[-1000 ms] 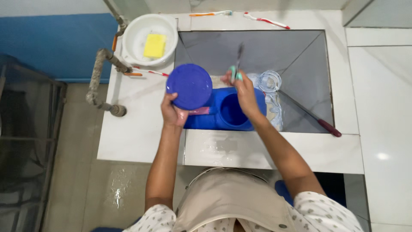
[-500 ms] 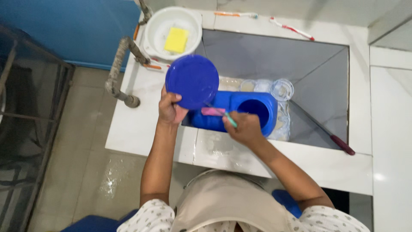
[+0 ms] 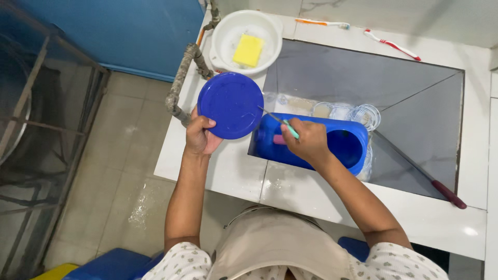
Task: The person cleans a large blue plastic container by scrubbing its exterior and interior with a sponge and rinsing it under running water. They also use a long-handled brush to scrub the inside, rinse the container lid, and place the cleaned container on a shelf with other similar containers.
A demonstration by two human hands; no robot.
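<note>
My left hand (image 3: 201, 136) grips the lower left edge of a round blue lid (image 3: 230, 105), holding it up over the counter edge. My right hand (image 3: 308, 142) holds a small knife with a teal handle (image 3: 288, 127); its thin blade points up and left toward the lid's rim. Below my right hand a blue plastic container (image 3: 337, 146) lies on its side in the grey sink (image 3: 410, 93), its open mouth facing right. A pink piece shows on the container by my fingers.
A white bowl (image 3: 224, 32) with a yellow sponge (image 3: 248, 50) sits at the sink's back left by a rusty tap (image 3: 181, 83). Two toothbrushes (image 3: 392, 44) lie on the back ledge. Clear glass items (image 3: 366, 115) rest in the sink. A long maroon-handled knife (image 3: 448, 194) lies at right.
My right hand has moved left along the container, bringing the knife blade up to the lid. The view has shifted, and the lid stays in my left hand.
</note>
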